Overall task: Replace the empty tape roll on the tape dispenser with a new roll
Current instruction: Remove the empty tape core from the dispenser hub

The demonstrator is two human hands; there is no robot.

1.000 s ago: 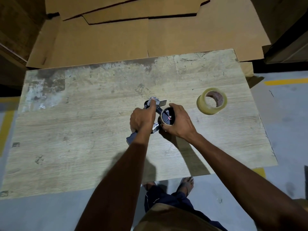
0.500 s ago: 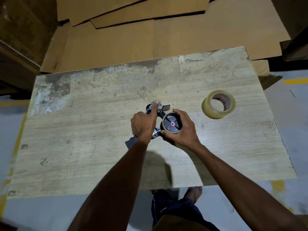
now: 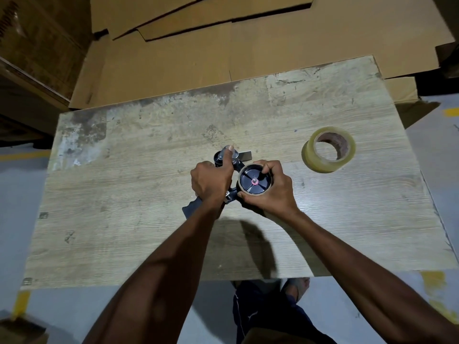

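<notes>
A dark hand-held tape dispenser lies on its side at the middle of the worn wooden table. My left hand grips its body, thumb pressed on the metal front end by the blade. My right hand wraps around the empty cardboard core, which sits on the dispenser's black spool wheel with a pink hub. A full roll of clear tape lies flat to the right, apart from both hands.
Flattened cardboard sheets lie beyond the table's far edge. Stacked boxes stand at the far left. Grey floor with yellow lines surrounds the table. My feet show under the near edge.
Both hands keep the same grip on the dispenser and core. The camera has shifted slightly, so the table sits a little further right and lower in view.
</notes>
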